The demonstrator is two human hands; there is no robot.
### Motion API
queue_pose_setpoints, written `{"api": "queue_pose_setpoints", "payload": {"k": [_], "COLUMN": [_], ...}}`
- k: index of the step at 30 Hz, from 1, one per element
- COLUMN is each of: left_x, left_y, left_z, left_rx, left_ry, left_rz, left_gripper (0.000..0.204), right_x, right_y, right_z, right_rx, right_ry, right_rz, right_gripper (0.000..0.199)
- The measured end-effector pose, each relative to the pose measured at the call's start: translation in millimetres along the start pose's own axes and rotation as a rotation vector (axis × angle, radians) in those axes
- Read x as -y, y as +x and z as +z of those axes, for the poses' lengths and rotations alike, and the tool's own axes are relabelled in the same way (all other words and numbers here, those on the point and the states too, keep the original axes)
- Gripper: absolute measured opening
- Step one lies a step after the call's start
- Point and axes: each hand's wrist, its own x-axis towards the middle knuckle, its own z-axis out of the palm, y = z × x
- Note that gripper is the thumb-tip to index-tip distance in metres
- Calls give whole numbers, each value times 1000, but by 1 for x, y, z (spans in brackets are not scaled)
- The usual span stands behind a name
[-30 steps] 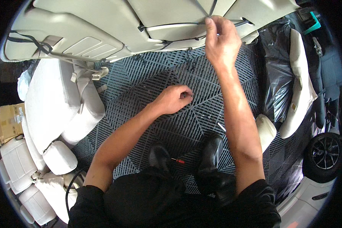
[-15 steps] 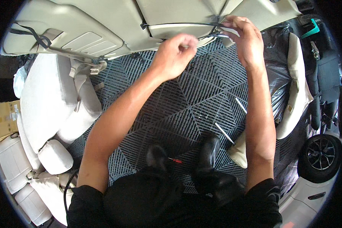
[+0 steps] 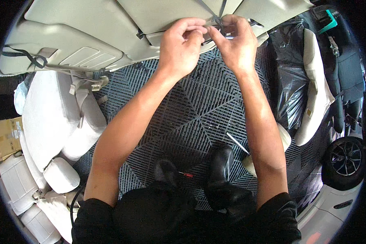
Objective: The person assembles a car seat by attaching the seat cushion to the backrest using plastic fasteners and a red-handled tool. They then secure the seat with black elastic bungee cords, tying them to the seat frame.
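A large beige moulded panel [image 3: 93, 24] spans the top of the head view. Black straps [image 3: 218, 17] run over it and meet by my hands at its near edge. My right hand [image 3: 239, 46] is closed around the strap where the bands meet, thumb and fingers pinching. Beside it, my left hand [image 3: 181, 46] has curled fingers, their tips almost touching the right thumb. What lies between the left fingertips is hidden. Another black strap [image 3: 28, 55] hangs in a loop at the panel's left end.
Dark grated tiles [image 3: 179, 110] cover the floor. A red-handled tool [image 3: 186, 175] lies near my shoes, a white rod [image 3: 237, 143] by my right forearm. Pale car seats [image 3: 49, 114] stand left; black plastic sheeting [image 3: 290, 85], a beige headrest-like cushion [image 3: 313, 81] and a wheel [image 3: 345, 162] are right.
My right hand has come left and in toward my left hand, bringing the strap with it. My left hand has risen slightly to the panel's edge. The view has shifted a little.
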Motion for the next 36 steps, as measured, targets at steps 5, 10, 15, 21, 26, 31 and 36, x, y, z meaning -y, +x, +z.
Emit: {"api": "queue_pose_setpoints", "payload": {"k": [5, 10, 15, 21, 26, 31, 36], "left_x": [-9, -22, -28, -23, -20, -21, -6], "left_y": [-1, 6, 22, 16, 13, 12, 2], "left_z": [-7, -8, -7, -5, 2, 6, -6], "left_rx": [-9, 70, 151, 133, 107, 48, 9], "left_ry": [34, 24, 44, -46, -245, -409, -501], "left_rz": [-5, 28, 2, -27, -117, -178, -151], "left_gripper": [25, 27, 33, 34, 33, 33, 33], "right_x": [10, 44, 41, 49, 63, 65, 48], "right_y": [3, -15, -34, -20, -26, -36, -31], "right_z": [-4, -25, -32, -17, -8, -14, -8], "right_rx": [16, 223, 39, -57, -216, -383, -333], "right_ry": [-78, 97, 124, 860, 1088, 1178, 1309], "right_rz": [22, -84, -194, 260, 492, 621, 753], "right_gripper": [26, 25, 23, 22, 29, 30, 31]}}
